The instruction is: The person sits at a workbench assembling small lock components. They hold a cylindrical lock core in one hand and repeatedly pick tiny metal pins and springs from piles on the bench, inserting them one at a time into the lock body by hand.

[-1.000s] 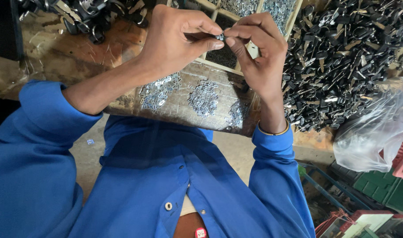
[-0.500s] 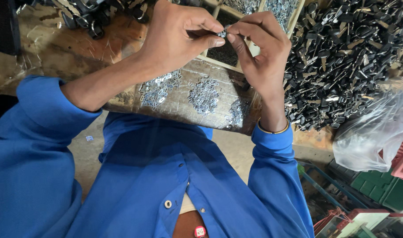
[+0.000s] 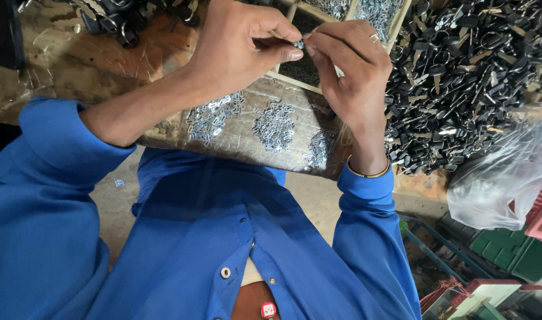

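Nearest to the camera is the blue shirt point(image 3: 223, 237) of the person, with both sleeves pushed up the forearms. Beyond it, on the front edge of the surface point(image 3: 63, 65), lie three small heaps of silver metal clips point(image 3: 274, 125). Above these heaps both hands meet. The left hand point(image 3: 238, 47) pinches a small metal piece point(image 3: 298, 44) between thumb and forefinger, and the right hand point(image 3: 351, 71) grasps the same piece from the other side with its fingertips, so the piece is in the air between the two hands. A thin bangle point(image 3: 366, 173) sits on the right wrist. Behind the hands is a wooden tray point(image 3: 342, 18) with compartments of more silver parts. To the right is a big pile of black-headed keys point(image 3: 460, 77), and beside it a clear plastic bag point(image 3: 499, 178).
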A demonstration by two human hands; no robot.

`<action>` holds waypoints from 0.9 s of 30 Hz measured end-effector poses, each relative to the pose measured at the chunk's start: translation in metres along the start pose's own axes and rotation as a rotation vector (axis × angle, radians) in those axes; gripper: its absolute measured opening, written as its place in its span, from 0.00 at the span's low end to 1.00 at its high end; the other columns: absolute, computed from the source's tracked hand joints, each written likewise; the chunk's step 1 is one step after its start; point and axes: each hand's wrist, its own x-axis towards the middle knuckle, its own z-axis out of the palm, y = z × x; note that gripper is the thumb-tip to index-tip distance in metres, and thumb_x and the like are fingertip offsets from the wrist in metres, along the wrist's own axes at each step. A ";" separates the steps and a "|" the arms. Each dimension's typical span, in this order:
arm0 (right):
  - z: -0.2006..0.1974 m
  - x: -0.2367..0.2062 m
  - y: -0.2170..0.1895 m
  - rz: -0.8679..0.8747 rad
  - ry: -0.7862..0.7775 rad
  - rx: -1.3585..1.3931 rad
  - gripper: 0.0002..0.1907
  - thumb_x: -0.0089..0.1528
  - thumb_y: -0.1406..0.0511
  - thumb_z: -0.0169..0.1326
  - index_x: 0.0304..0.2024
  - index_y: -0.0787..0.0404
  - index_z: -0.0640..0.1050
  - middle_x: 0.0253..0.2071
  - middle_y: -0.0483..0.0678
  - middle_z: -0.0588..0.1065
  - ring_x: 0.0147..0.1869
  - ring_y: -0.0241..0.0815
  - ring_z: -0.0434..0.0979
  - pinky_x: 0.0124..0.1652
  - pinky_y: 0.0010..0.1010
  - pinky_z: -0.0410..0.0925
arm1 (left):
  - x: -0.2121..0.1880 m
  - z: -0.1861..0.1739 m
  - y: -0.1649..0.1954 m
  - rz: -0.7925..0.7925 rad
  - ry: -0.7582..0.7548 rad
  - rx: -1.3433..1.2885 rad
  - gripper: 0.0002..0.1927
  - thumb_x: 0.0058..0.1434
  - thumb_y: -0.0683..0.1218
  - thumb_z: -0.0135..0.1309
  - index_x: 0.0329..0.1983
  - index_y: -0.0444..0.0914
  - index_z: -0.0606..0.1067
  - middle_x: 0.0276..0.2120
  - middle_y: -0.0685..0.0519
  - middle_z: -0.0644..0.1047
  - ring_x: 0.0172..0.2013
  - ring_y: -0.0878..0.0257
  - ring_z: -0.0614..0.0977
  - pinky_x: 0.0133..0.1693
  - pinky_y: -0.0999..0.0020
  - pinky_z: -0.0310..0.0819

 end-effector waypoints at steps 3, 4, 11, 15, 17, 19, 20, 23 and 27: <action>0.002 -0.001 0.001 0.002 0.025 0.015 0.12 0.64 0.77 0.70 0.47 0.63 0.82 0.46 0.48 0.79 0.50 0.47 0.78 0.46 0.32 0.71 | 0.000 0.000 -0.002 0.025 0.002 0.019 0.09 0.68 0.35 0.69 0.48 0.30 0.81 0.43 0.45 0.84 0.47 0.59 0.89 0.49 0.70 0.86; 0.001 -0.002 0.003 -0.003 0.021 0.011 0.12 0.63 0.76 0.71 0.46 0.62 0.83 0.45 0.47 0.79 0.48 0.47 0.78 0.46 0.33 0.70 | -0.001 0.000 -0.002 0.031 0.002 0.024 0.09 0.68 0.35 0.69 0.49 0.30 0.81 0.43 0.45 0.84 0.47 0.59 0.89 0.50 0.70 0.86; 0.005 -0.013 0.022 0.370 0.138 0.604 0.09 0.67 0.78 0.68 0.46 0.66 0.82 0.51 0.47 0.74 0.46 0.35 0.76 0.41 0.25 0.69 | 0.000 0.003 -0.005 -0.054 -0.002 -0.122 0.08 0.69 0.33 0.67 0.48 0.30 0.80 0.44 0.46 0.85 0.47 0.62 0.89 0.48 0.72 0.86; 0.015 -0.017 0.026 0.488 0.042 0.853 0.07 0.69 0.79 0.61 0.48 0.68 0.83 0.52 0.49 0.75 0.48 0.35 0.75 0.46 0.25 0.68 | 0.000 0.004 -0.007 -0.052 -0.004 -0.184 0.08 0.69 0.32 0.66 0.47 0.29 0.78 0.44 0.46 0.84 0.48 0.61 0.88 0.50 0.71 0.86; 0.019 -0.019 0.023 0.456 -0.020 0.864 0.08 0.70 0.80 0.59 0.50 0.69 0.82 0.51 0.48 0.74 0.56 0.36 0.74 0.55 0.26 0.69 | -0.001 0.002 -0.008 -0.058 -0.013 -0.188 0.08 0.69 0.33 0.66 0.47 0.29 0.78 0.44 0.46 0.84 0.47 0.61 0.88 0.49 0.71 0.86; 0.021 -0.019 0.022 0.447 -0.009 0.869 0.08 0.71 0.79 0.58 0.50 0.68 0.82 0.53 0.48 0.74 0.57 0.35 0.74 0.56 0.25 0.68 | -0.002 0.001 -0.008 -0.075 -0.024 -0.187 0.08 0.69 0.33 0.66 0.47 0.29 0.78 0.44 0.46 0.84 0.47 0.61 0.88 0.49 0.71 0.86; 0.022 -0.019 0.021 0.441 -0.003 0.871 0.08 0.71 0.79 0.58 0.50 0.68 0.82 0.54 0.47 0.74 0.57 0.35 0.74 0.57 0.25 0.68 | -0.001 0.001 -0.008 -0.082 -0.023 -0.202 0.08 0.69 0.32 0.66 0.48 0.29 0.78 0.45 0.46 0.84 0.48 0.61 0.88 0.49 0.71 0.86; 0.023 -0.016 0.018 0.394 0.002 0.743 0.07 0.72 0.79 0.59 0.51 0.67 0.82 0.51 0.47 0.74 0.57 0.36 0.75 0.57 0.25 0.69 | 0.000 0.001 -0.006 -0.098 -0.029 -0.227 0.08 0.69 0.33 0.65 0.48 0.29 0.78 0.45 0.46 0.84 0.48 0.61 0.88 0.49 0.71 0.86; 0.020 -0.010 0.013 0.341 -0.008 0.693 0.09 0.71 0.80 0.59 0.51 0.67 0.81 0.53 0.48 0.74 0.56 0.35 0.76 0.53 0.24 0.70 | -0.001 0.000 -0.005 -0.125 -0.037 -0.220 0.08 0.69 0.33 0.66 0.48 0.29 0.78 0.45 0.47 0.85 0.48 0.62 0.88 0.48 0.71 0.86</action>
